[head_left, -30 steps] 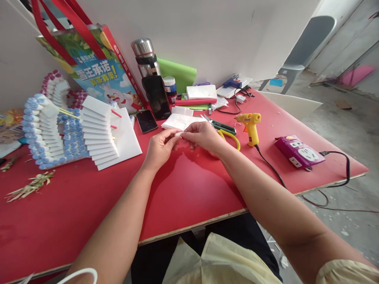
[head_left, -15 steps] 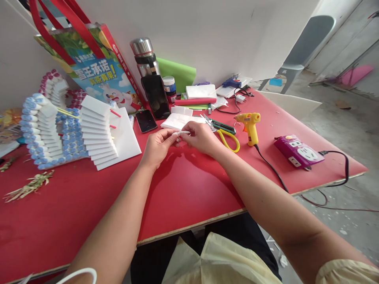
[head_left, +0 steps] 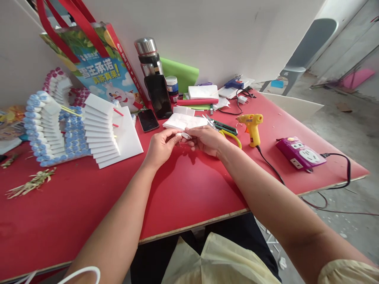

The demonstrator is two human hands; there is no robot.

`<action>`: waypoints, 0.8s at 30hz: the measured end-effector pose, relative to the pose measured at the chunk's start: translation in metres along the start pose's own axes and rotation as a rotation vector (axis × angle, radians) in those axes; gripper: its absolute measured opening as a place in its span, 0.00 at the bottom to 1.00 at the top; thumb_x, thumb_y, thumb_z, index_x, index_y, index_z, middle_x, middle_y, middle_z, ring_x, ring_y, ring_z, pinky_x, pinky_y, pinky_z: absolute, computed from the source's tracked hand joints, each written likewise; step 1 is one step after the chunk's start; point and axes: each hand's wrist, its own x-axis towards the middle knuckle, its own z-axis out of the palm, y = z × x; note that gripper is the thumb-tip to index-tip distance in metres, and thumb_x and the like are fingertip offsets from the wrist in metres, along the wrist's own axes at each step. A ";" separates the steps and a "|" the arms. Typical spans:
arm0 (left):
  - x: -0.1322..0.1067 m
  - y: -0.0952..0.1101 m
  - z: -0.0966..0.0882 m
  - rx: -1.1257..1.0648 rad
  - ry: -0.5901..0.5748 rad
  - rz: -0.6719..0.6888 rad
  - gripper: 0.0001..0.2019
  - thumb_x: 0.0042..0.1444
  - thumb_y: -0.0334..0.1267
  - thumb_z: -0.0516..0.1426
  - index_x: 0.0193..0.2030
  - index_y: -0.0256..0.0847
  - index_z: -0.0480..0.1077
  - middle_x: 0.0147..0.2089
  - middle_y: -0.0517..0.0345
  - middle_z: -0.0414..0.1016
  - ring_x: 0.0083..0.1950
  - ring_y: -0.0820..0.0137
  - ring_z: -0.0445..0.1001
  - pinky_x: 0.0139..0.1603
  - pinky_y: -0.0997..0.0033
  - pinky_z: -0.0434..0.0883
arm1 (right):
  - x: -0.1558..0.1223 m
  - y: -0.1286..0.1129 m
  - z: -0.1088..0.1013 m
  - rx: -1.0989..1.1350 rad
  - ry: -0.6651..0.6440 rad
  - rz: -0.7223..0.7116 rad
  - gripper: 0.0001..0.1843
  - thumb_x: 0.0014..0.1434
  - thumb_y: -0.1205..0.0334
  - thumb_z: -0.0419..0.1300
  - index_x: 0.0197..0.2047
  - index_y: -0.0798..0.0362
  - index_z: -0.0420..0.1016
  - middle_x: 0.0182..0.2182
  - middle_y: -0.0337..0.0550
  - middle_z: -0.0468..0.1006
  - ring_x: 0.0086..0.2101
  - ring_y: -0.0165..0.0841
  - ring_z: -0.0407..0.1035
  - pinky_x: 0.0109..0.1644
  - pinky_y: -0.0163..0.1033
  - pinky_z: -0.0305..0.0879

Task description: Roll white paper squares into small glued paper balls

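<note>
Both hands meet above the red table (head_left: 189, 189), near its middle. My left hand (head_left: 160, 149) pinches one end of a small crumpled strip of white tissue (head_left: 185, 135) between thumb and fingertips. At the strip's other end, the fingers of my right hand (head_left: 209, 139) are closed on it. Just beyond the hands lies a flat stack of white tissue sheets (head_left: 185, 121). Scissors with yellow handles (head_left: 233, 138) are partly hidden behind my right hand, beside a green utility knife (head_left: 223, 127).
A yellow glue gun (head_left: 251, 128) and a purple power strip (head_left: 300, 154) stand on the right, with cords. To the left is a model of white steps (head_left: 102, 134) with blue-and-white rolls (head_left: 75, 134). Behind are a phone (head_left: 148, 120), a thermos (head_left: 148, 55) and a bag (head_left: 100, 79).
My right hand has turned and its fingers have shifted along the tissue strip, which now shows more between the hands. The view has moved slightly left.
</note>
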 end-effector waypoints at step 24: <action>0.002 -0.001 0.009 -0.342 0.099 -0.200 0.16 0.53 0.47 0.67 0.40 0.36 0.81 0.33 0.54 0.79 0.28 0.74 0.73 0.36 0.71 0.73 | -0.001 0.004 0.005 -1.106 0.271 -0.516 0.16 0.63 0.58 0.58 0.26 0.56 0.78 0.21 0.39 0.72 0.25 0.27 0.58 0.31 0.36 0.51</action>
